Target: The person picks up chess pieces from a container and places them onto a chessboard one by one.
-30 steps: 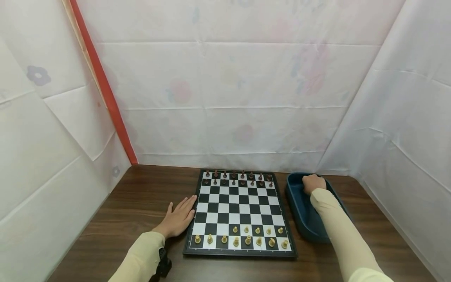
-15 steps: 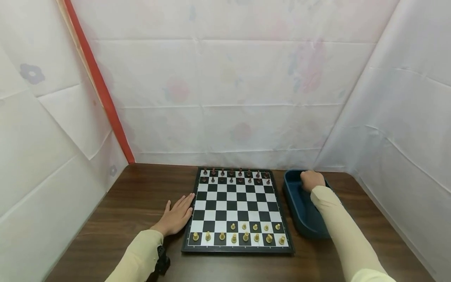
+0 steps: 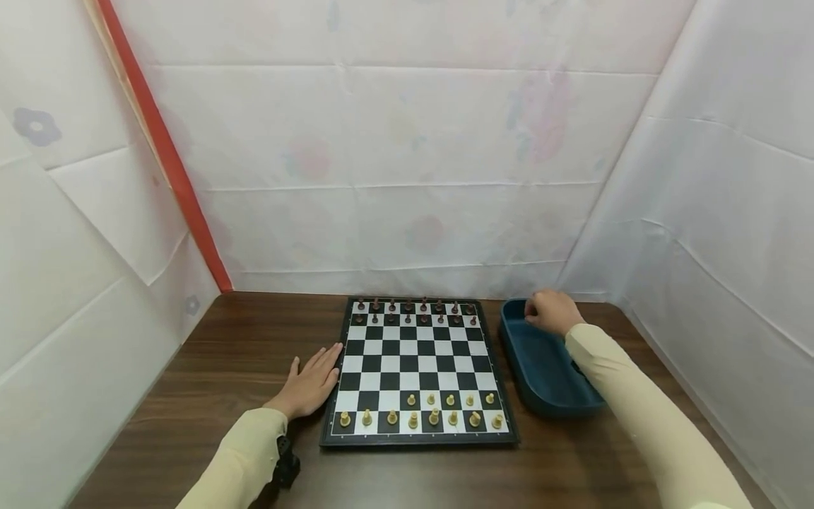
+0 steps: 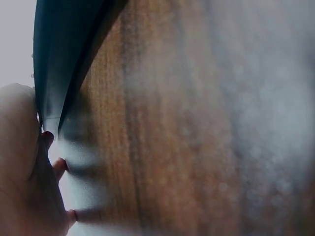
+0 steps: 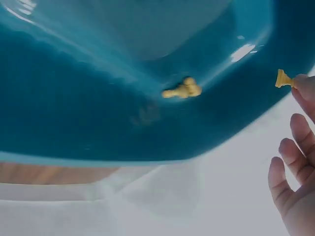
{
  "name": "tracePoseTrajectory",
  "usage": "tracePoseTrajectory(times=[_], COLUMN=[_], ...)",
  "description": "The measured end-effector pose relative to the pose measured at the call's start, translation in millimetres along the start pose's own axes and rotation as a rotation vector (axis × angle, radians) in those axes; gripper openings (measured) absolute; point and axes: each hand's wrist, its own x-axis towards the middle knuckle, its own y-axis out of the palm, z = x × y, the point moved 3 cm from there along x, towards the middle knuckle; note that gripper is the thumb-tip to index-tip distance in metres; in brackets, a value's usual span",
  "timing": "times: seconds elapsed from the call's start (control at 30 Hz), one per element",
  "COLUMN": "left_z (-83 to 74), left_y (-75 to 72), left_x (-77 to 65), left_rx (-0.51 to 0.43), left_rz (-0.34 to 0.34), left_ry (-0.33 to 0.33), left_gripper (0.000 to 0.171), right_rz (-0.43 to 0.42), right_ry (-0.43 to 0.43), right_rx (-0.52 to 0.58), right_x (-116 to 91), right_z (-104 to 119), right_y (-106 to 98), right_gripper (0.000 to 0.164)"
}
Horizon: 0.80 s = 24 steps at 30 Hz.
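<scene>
My right hand point(image 3: 553, 311) is over the far end of a blue tray point(image 3: 552, 385). In the right wrist view, its thumb and finger pinch a yellow chess pawn point(image 5: 283, 79), mostly its base showing. More yellow chess pieces point(image 5: 184, 89) lie close together in the tray's corner. My left hand point(image 3: 309, 384) lies flat, fingers straight and fingertips touching the left edge of the chessboard point(image 3: 416, 442). Yellow pieces point(image 3: 413, 420) fill the near row, and several yellow pawns point(image 3: 450, 400) stand on the right part of the row ahead. Dark red pieces point(image 3: 408, 307) stand in two far rows.
The tray stands just right of the board on a dark wooden table point(image 3: 267, 322). White sheeting point(image 3: 407, 162) hangs behind and at both sides, with a red strip point(image 3: 168, 152) in the left corner. A black wrist device point(image 3: 287, 463) sits on my left wrist.
My right hand has risen and turned from inside the tray, bringing a yellow pawn up. My left hand still rests at the board's edge. The head view has shifted slightly.
</scene>
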Motion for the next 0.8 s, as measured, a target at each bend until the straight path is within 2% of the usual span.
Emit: tracePoseTrajectory(times=[0.2,0.47,0.67,0.8], left_z=[1.2,0.7,1.6,2.6], left_y=[-0.8,-1.0,-2.7,-3.3], left_x=[0.9,0.4,1.0,0.6], left_rx=[-0.006,-0.012,-0.016,-0.016], left_rz=[0.007,0.008,0.004,0.004], left_ry=[0.006,0.006,0.006,0.009], left_gripper=[0.054,0.054,0.053,0.053], right_rz=[-0.057,-0.080,-0.050,-0.002], right_ry=[-0.106,-0.211,-0.245,-0.283], right_rx=[-0.034,-0.069,-0.055,0.026], right_x=[0,4,10,14], right_z=[25,67,109,139], right_y=[-19,-30,-31,-27], right_gripper=[0.007,0.009,0.005,0.004])
